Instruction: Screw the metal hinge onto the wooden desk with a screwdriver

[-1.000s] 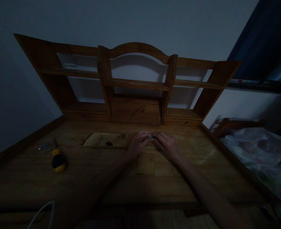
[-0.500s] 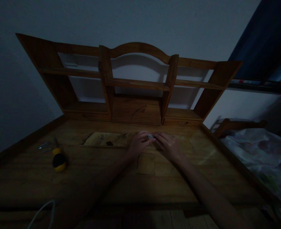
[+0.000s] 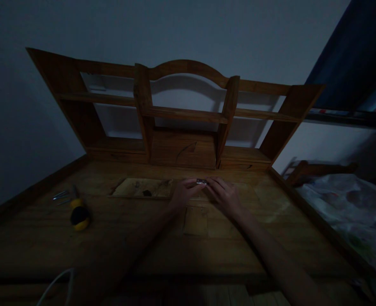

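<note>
Between my two hands, just above the desk, is a small shiny metal piece (image 3: 201, 182), too small and dim to name more closely. My left hand (image 3: 184, 192) pinches its left end with thumb and fingers. From the other side, the fingers of my right hand (image 3: 224, 194) close on its right end. At the left of the desk lies a screwdriver (image 3: 79, 215) with a yellow and black handle. Beside its shaft are several small silvery metal pieces (image 3: 60, 195).
A wooden shelf unit (image 3: 184, 114) stands along the back of the wooden desk (image 3: 137, 246). The desktop has a worn, peeled patch (image 3: 143, 188) left of my hands. A white cable (image 3: 55, 278) loops at the front left. Plastic bags (image 3: 344, 199) lie beyond the right edge.
The small metal piece has turned between my fingers and now shows a narrower, shinier side. Both hands stay in nearly the same place. The view has shifted slightly.
</note>
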Demonstrator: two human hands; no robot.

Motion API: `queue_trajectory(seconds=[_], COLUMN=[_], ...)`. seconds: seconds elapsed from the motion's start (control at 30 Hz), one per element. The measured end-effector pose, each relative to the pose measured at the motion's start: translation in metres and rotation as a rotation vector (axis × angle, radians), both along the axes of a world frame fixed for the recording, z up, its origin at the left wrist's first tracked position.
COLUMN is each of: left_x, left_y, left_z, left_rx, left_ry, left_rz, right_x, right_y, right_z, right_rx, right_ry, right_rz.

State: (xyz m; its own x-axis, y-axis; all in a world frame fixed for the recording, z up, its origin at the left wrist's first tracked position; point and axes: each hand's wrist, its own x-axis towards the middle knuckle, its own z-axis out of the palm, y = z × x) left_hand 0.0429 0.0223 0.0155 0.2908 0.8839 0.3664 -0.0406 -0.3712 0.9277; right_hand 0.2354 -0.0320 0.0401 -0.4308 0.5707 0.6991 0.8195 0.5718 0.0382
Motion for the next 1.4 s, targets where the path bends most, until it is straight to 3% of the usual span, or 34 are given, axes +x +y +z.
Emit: queue_trajectory(seconds=[0.33,0.7,0.9,1.13,1.4], left_x=[0.0019,-0.0002,0.0003,0.0029,0.0020], left_y=[-0.0023,0.0036,0.0019,0.0000,-0.0007], left_z=[0.0032,-0.0022,-0.0006,0.0005,-0.0006], left_rx=[-0.162,-0.136,-0.116,-0.174,-0.119], left_ry=[-0.102,-0.149,-0.082,-0.124,-0.025], left_rz=[-0.036,-0.086,-0.019,-0.044,0.038], right_x=[0.0005,-0.0027,-0.0039,-0.0043,-0.0019], right_y=[0.0029,0.0013,0.0011,0.0046,0.0057], right_z=[-0.0038,-0.0012,-0.0005,-0.0027,0.0007], right_rx=[-0.064,-0.187,-0.217,-0.207,-0.222], right_ry=[0.066,0.104,0.046,0.038,0.049], right_rz=[-0.014,-0.051,-0.052,-0.074,0.010])
